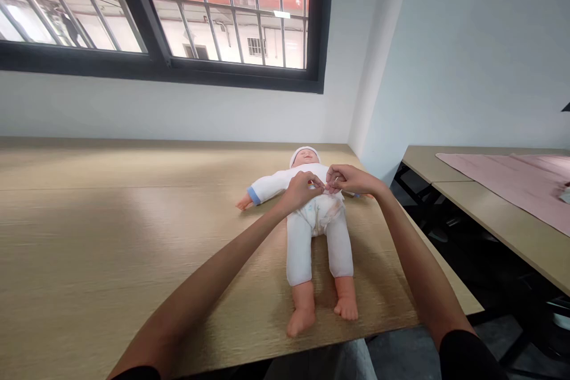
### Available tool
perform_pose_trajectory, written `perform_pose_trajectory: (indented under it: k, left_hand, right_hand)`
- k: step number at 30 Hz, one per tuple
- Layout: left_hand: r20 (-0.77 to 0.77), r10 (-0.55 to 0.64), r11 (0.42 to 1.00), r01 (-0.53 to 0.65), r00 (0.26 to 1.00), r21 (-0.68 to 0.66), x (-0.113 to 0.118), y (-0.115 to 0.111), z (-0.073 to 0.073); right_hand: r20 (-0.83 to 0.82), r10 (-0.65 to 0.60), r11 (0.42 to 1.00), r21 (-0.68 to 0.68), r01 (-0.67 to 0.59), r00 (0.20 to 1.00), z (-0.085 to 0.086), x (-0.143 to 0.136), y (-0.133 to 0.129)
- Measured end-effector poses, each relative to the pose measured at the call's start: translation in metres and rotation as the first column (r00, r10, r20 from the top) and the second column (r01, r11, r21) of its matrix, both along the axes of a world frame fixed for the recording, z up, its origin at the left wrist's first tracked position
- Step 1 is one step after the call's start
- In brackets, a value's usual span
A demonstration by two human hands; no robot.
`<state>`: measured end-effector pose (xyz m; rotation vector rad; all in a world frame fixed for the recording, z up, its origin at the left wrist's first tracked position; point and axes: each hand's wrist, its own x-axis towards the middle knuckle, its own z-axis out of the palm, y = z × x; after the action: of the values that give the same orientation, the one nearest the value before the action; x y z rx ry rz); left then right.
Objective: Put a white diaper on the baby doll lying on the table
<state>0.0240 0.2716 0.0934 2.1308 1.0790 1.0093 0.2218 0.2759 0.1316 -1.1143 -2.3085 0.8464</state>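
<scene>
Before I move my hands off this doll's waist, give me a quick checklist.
1. White-clothed baby doll lying face up: ok.
2. Its bare pinkish feet resting on the pale wooden table: ok, though close to the front edge.
3. White diaper around the hips: ok.
4. Bare left hand and bare right hand both at the waist: ok.
5. Firm grip at the fingertips: cannot tell, too small.
6. Diaper closed evenly: cannot tell, hands partly cover its top.

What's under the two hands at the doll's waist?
The doll itself, with a white diaper showing just below. The left hand and right hand cover part of the waist; anything between their fingertips can't be made out.
</scene>
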Motion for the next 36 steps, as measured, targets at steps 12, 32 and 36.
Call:
perform_pose_trajectory:
  k: [12,32,36]
  left_hand:
    - [-0.012,-0.099,0.994,0.098,0.995,-0.044,-0.005,0.009,-0.001]
    - [-0.052,-0.216,0.969,0.208,0.975,-0.130,-0.012,0.009,0.002]
    - [0.011,-0.231,0.952,0.228,0.973,-0.202,-0.012,0.001,0.011]
  right_hand:
    - [-0.044,0.025,0.998,-0.059,-0.028,0.999,-0.015,0.000,0.013]
    - [-0.012,-0.078,0.997,-0.021,0.078,0.997,-0.020,-0.007,0.009]
    - [-0.005,-0.088,0.996,-0.020,0.088,0.996,-0.018,-0.008,0.008]
